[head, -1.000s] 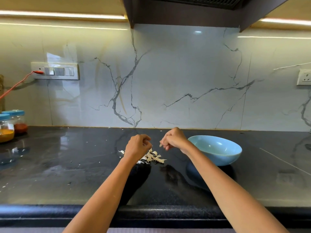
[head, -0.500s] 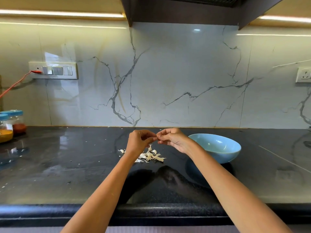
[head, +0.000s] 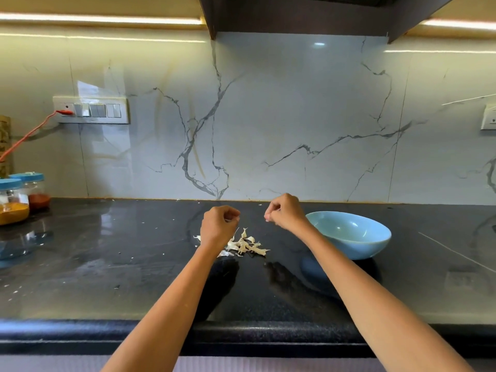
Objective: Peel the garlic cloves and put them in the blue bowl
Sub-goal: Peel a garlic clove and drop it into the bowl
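Between hands, below: peel pile (head: pixel 245 245) on dark surface (head: pixel 107 264). Left hand (head: pixel 218 226) curled, pinching thin skin strip. Right hand (head: pixel 285 212) curled round small pale bit at fingertips, likely garlic clove. Blue bowl (head: pixel 351 233) just right of right hand, nearer that hand; short rightward move likely next.

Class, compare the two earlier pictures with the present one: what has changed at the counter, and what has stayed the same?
Half a second ago the two hands met fingertip to fingertip above the peels; now the left hand and right hand have drawn apart sideways, both with fingers curled. The right pinches something small and pale, too small to identify. The pile of garlic peels, the blue bowl and the spice jars have stayed put.
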